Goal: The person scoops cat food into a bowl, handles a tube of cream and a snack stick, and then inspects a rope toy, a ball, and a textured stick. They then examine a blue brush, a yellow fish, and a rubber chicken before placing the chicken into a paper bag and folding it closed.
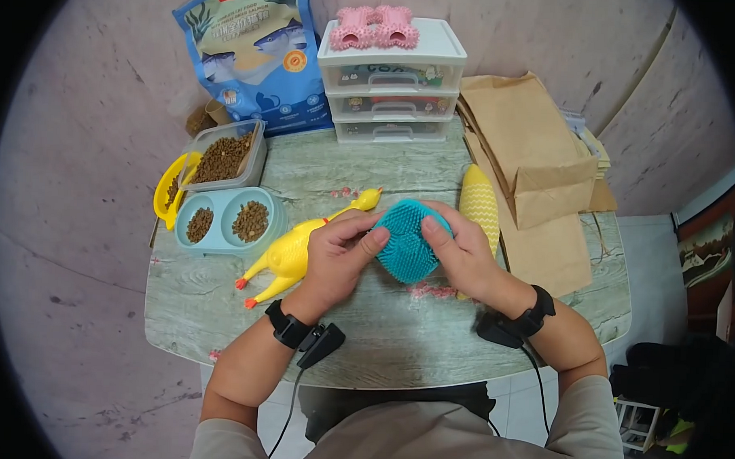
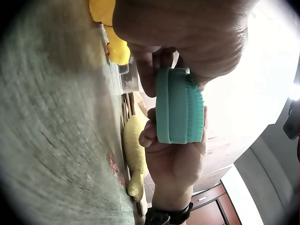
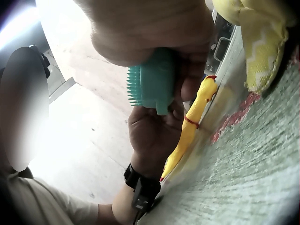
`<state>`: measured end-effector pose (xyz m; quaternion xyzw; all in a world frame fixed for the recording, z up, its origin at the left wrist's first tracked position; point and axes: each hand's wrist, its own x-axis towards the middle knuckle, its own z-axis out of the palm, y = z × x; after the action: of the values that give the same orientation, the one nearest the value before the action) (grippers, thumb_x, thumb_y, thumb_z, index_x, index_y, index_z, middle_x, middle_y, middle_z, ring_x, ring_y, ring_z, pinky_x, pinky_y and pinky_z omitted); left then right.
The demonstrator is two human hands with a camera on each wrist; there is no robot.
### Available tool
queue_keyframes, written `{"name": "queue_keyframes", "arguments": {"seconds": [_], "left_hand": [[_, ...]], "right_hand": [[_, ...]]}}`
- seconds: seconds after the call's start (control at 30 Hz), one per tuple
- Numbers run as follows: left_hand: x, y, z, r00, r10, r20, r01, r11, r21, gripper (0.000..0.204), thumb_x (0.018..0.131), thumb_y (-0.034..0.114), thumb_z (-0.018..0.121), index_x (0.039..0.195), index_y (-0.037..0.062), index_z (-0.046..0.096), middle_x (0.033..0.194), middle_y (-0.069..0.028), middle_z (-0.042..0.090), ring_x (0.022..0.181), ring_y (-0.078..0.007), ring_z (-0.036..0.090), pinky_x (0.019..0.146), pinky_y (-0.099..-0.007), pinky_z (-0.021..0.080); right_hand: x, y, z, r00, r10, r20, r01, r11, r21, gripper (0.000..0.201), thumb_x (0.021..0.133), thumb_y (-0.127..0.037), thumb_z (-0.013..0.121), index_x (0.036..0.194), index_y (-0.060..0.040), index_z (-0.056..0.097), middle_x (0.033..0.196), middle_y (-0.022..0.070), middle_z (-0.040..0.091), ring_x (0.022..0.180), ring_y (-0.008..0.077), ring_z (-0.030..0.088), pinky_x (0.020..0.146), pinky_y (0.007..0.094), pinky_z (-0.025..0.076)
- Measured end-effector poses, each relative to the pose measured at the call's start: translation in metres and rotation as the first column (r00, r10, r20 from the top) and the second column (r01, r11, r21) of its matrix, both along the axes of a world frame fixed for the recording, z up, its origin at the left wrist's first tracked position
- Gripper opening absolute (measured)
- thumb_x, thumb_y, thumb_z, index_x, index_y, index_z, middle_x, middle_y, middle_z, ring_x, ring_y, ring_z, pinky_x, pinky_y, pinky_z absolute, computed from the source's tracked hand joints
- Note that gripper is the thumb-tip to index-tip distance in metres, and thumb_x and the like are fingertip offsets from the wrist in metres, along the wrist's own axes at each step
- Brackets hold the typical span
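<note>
A teal silicone grooming brush (image 1: 410, 245) is held up over the table between both hands, bristles facing up toward the head camera. My left hand (image 1: 340, 257) grips its left edge, thumb on the bristle side and fingers underneath. On the opposite edge, my right hand (image 1: 470, 256) pinches it the same way. Side on, the left wrist view shows the brush (image 2: 180, 110) with a smooth rim and short bristles. In the right wrist view its bristles (image 3: 135, 86) point away from the table. A yellow rubber chicken (image 1: 290, 251) lies beside my left hand.
Behind my right hand lies a yellow zigzag-patterned plush toy (image 1: 480, 203), next to brown paper bags (image 1: 524, 146). At left are a blue double bowl (image 1: 215, 198) and a plastic tub (image 1: 257, 157) of kibble. A cat food bag (image 1: 260, 72) and drawer unit (image 1: 393, 77) stand at the back.
</note>
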<state>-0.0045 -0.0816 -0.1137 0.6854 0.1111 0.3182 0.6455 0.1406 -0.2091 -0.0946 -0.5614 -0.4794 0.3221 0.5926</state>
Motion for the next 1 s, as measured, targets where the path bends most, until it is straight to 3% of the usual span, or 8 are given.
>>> {"name": "queue_keyframes", "arguments": {"seconds": [0.33,0.43,0.5,0.53,0.6,0.7,0.93,1.0], "left_hand": [[-0.002,-0.003,0.007,0.997,0.005,0.075,-0.003,1.0,-0.021,0.026,0.081,0.002,0.067,0.105,-0.0041,0.063,0.091,-0.0071,0.061,0.084,-0.0114,0.056,0.075,-0.0225,0.045],[-0.003,0.001,0.006,0.995,0.033,0.097,-0.035,0.999,0.018,0.028,0.079,0.001,0.068,0.106,-0.0044,0.063,0.092,-0.0077,0.06,0.085,-0.012,0.056,0.076,-0.0229,0.045],[-0.002,0.002,0.005,0.994,0.049,0.102,-0.052,0.998,0.026,0.029,0.078,0.001,0.068,0.106,-0.0045,0.063,0.093,-0.0082,0.059,0.085,-0.0123,0.056,0.077,-0.0233,0.045],[-0.002,0.001,0.004,0.993,0.045,0.11,-0.049,0.998,0.034,0.03,0.078,0.0,0.069,0.106,-0.0045,0.062,0.094,-0.0085,0.058,0.087,-0.0126,0.056,0.078,-0.0237,0.045],[-0.002,0.001,0.002,0.992,0.041,0.117,-0.046,0.998,0.042,0.031,0.077,0.0,0.069,0.106,-0.0046,0.062,0.095,-0.0088,0.058,0.088,-0.013,0.056,0.08,-0.0242,0.045],[-0.001,0.0,0.0,0.993,0.018,0.121,-0.023,0.999,0.038,0.032,0.076,0.0,0.07,0.107,-0.0044,0.061,0.098,-0.0083,0.057,0.092,-0.0134,0.056,0.082,-0.0249,0.045],[-0.002,-0.005,-0.004,0.99,-0.026,0.138,0.032,0.999,-0.042,0.037,0.077,0.003,0.07,0.11,-0.0045,0.056,0.105,-0.0079,0.056,0.098,-0.0143,0.055,0.088,-0.0266,0.044],[-0.001,-0.004,-0.006,0.99,-0.048,0.136,0.055,0.997,-0.049,0.039,0.078,0.004,0.071,0.112,-0.0046,0.055,0.107,-0.0085,0.056,0.1,-0.0148,0.055,0.089,-0.0272,0.044]], "right_hand": [[0.0,0.0,0.0,0.972,0.089,-0.218,-0.089,0.996,0.01,0.038,0.098,-0.029,0.042,0.119,0.001,0.05,0.105,0.0052,0.058,0.097,0.0118,0.053,0.086,0.0258,0.043],[0.0,0.001,-0.001,0.97,0.121,-0.212,-0.12,0.993,0.015,0.043,0.094,-0.028,0.05,0.126,-0.0002,0.042,0.104,0.0046,0.057,0.1,0.0125,0.052,0.088,0.0266,0.042],[-0.001,0.001,0.0,0.979,0.178,-0.102,-0.175,0.984,0.042,0.053,0.088,-0.021,0.061,0.13,-0.0024,0.035,0.1,0.0055,0.057,0.09,0.0115,0.056,0.077,0.0256,0.047],[-0.002,-0.001,0.003,0.979,0.178,-0.103,-0.175,0.984,0.042,0.053,0.088,-0.021,0.061,0.13,-0.0024,0.035,0.1,0.0055,0.057,0.09,0.0115,0.056,0.077,0.0256,0.047],[-0.004,-0.004,0.01,0.982,0.155,-0.105,-0.169,0.977,-0.132,0.059,0.082,-0.014,0.066,0.13,-0.0043,0.033,0.094,0.0063,0.057,0.072,0.0092,0.058,0.058,0.0234,0.049],[-0.007,-0.005,0.008,0.991,0.108,-0.082,-0.118,0.986,-0.122,0.055,0.081,-0.009,0.065,0.127,-0.0047,0.035,0.089,0.0068,0.058,0.059,0.0073,0.056,0.046,0.022,0.046],[-0.006,-0.007,0.016,0.997,0.06,0.056,-0.055,0.994,-0.092,0.051,0.08,-0.007,0.064,0.124,-0.0042,0.039,0.09,0.0076,0.059,0.064,0.0093,0.06,0.049,0.0224,0.048],[-0.005,-0.006,0.016,0.985,0.021,0.169,-0.009,0.998,-0.068,0.052,0.078,-0.008,0.065,0.124,-0.004,0.04,0.091,0.011,0.06,0.07,0.018,0.064,0.056,0.029,0.051]]}}
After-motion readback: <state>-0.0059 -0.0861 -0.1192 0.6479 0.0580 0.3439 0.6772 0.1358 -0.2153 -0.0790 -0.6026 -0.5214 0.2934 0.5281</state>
